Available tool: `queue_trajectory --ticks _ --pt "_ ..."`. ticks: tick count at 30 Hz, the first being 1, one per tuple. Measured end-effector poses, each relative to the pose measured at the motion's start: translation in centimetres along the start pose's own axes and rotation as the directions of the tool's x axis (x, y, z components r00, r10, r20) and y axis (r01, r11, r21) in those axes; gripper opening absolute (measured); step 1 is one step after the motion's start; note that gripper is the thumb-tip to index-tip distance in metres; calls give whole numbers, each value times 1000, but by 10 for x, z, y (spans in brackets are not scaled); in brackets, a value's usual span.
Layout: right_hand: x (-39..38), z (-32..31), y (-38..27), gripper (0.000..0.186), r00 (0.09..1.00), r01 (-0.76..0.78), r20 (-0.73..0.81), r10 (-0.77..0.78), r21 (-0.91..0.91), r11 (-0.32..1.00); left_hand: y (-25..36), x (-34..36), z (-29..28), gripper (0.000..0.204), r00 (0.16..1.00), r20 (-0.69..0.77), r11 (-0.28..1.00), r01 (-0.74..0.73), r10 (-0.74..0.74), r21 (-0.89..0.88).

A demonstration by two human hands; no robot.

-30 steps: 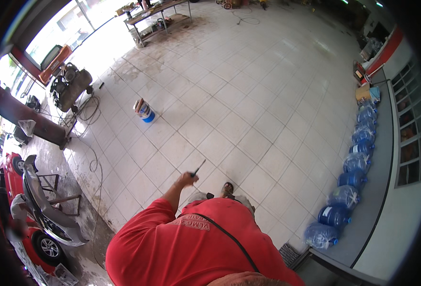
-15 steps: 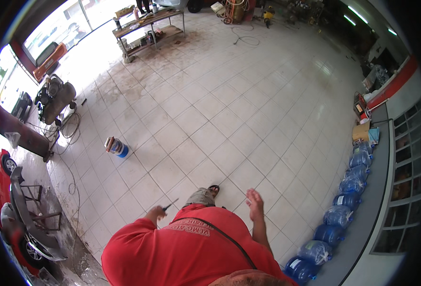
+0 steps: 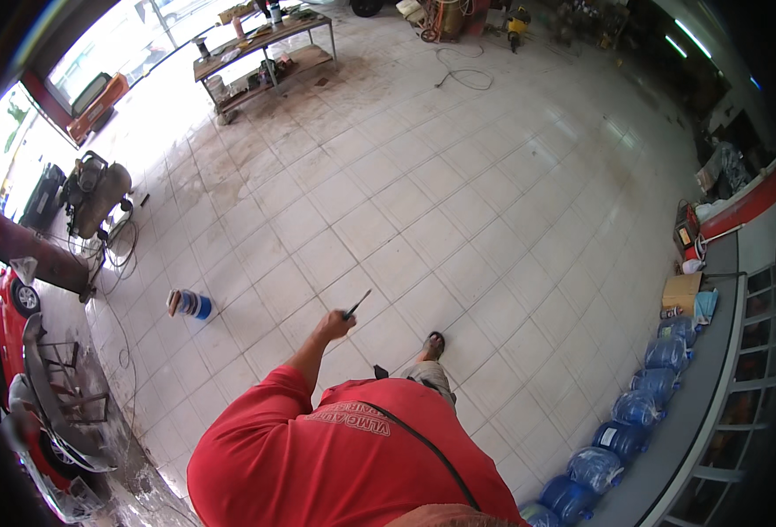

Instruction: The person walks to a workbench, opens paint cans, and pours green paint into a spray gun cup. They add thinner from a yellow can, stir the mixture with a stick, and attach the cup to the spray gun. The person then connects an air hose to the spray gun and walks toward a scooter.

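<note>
My left hand (image 3: 333,326) is held out ahead of my body, its fingers closed round the dark handle of a screwdriver-like tool (image 3: 359,302). A thin shaft points up and to the right from the fist; its tip is too small to make out. My right hand is out of sight, with the red shirt filling the lower part of the view. On the tiles to the left stands a blue and white bucket (image 3: 196,305) with something brownish at its top, well apart from my hand. One sandalled foot (image 3: 435,345) shows ahead of me.
A workbench (image 3: 269,39) with cans and tools stands far left. An air compressor (image 3: 96,195) with a coiled hose is at left, near a red pillar (image 3: 32,250). Grey bumpers (image 3: 50,395) and a red car (image 3: 6,307) line the left; blue water jugs (image 3: 621,439) line the right wall.
My left hand has reached forward and to the right with the tool. My right hand has dropped out of view. A step has been taken, and the bucket now appears further left.
</note>
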State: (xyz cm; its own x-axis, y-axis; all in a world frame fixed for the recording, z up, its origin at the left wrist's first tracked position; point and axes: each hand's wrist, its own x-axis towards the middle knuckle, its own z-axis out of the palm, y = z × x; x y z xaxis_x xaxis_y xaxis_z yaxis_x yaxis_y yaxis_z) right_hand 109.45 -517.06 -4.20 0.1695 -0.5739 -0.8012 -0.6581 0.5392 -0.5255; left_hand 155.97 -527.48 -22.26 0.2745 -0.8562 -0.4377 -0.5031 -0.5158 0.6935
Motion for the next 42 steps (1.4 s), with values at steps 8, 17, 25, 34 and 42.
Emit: queue_trajectory --ticks 8,17,25,34,42 --pt "181 -255 -49 33 996 -36 -40 82 651 758 33 -30 29 30 673 330 748 565 -662 349" --pt "344 -417 -440 32 794 583 -130 -594 440 683 127 190 39 30 722 312 784 594 -618 179" --pt "380 -454 -495 41 712 207 540 -449 449 869 346 528 -25 30 964 121 966 221 -236 131" --pt "441 -647 -466 65 840 306 410 -355 183 934 489 758 1 30 997 74 999 -23 27 -45" --pt "571 -793 -567 71 805 405 400 -438 170 898 545 754 11 43 811 415 800 105 -412 591"
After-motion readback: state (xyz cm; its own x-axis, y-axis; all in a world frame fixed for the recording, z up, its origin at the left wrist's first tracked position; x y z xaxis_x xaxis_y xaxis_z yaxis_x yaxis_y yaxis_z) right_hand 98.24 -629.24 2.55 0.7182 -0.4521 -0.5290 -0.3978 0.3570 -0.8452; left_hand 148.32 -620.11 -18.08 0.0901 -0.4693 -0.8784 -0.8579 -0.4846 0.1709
